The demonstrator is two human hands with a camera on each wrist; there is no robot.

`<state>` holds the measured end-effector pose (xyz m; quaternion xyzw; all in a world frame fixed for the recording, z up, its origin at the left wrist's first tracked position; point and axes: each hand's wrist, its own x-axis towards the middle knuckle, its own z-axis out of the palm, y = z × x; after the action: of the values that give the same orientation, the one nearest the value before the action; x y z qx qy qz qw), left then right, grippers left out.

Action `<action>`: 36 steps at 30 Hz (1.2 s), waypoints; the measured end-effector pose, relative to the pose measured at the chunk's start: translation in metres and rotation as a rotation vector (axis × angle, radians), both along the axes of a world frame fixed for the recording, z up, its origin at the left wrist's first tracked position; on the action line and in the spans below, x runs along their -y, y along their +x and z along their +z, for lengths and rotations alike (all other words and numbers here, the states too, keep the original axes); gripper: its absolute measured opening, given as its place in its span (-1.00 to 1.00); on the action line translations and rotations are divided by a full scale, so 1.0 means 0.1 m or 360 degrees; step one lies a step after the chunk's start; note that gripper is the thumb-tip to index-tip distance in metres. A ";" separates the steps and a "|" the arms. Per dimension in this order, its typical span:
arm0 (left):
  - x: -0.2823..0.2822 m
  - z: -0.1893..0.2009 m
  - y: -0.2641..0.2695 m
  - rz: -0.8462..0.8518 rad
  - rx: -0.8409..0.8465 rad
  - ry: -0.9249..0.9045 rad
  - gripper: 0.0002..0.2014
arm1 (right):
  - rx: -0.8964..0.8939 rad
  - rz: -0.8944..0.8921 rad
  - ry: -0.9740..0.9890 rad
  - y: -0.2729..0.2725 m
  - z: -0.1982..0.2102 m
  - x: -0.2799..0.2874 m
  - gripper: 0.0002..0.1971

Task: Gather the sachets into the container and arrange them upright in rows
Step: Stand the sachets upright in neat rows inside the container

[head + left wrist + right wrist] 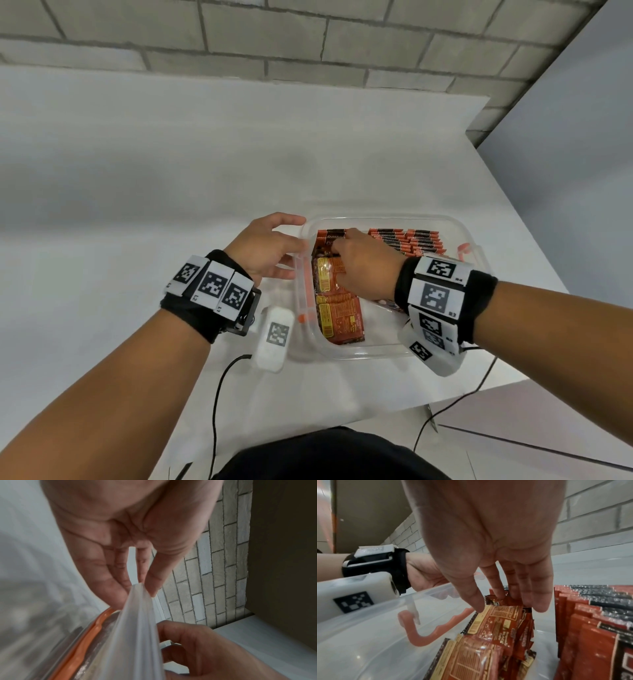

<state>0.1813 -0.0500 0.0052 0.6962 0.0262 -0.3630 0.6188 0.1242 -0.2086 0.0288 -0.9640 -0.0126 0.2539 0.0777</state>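
A clear plastic container (376, 353) stands on the white table. A row of red-and-black sachets (411, 241) stands upright along its far right side. More red sachets (337, 308) lean and lie flat along its left side. My left hand (296, 246) pinches the container's left wall (137, 628), thumb inside and fingers outside. My right hand (339, 250) reaches down into the far left of the container. There its thumb and fingers (501, 604) hold the top of a sachet (503, 600) standing behind the flat ones (501, 616).
An orange handle (423, 639) hangs on the container's left wall, another (464, 248) on the right. The table (171, 171) ends just right of the container and in front of it. A grey brick wall (308, 41) runs behind. Black cables (219, 394) trail off the front edge.
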 end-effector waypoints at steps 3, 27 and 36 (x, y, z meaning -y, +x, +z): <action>0.00 -0.01 0.00 -0.0001 0.0002 -0.0012 -0.68 | -0.0009 0.0057 -0.0008 -0.05 -0.01 0.01 -0.67; 0.01 -0.05 0.01 0.0026 0.0032 -0.0021 -0.69 | -0.0558 0.0510 -0.0180 -0.14 0.00 -0.14 -0.43; 0.01 -0.08 0.01 0.0042 0.0036 -0.0039 -0.68 | -0.0614 0.0617 -0.0162 -0.18 0.01 -0.11 -0.49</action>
<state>0.1825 -0.0507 -0.0031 0.6923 0.0239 -0.3473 0.6321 0.1063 -0.1971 0.0298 -0.8801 -0.1691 0.4432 -0.0198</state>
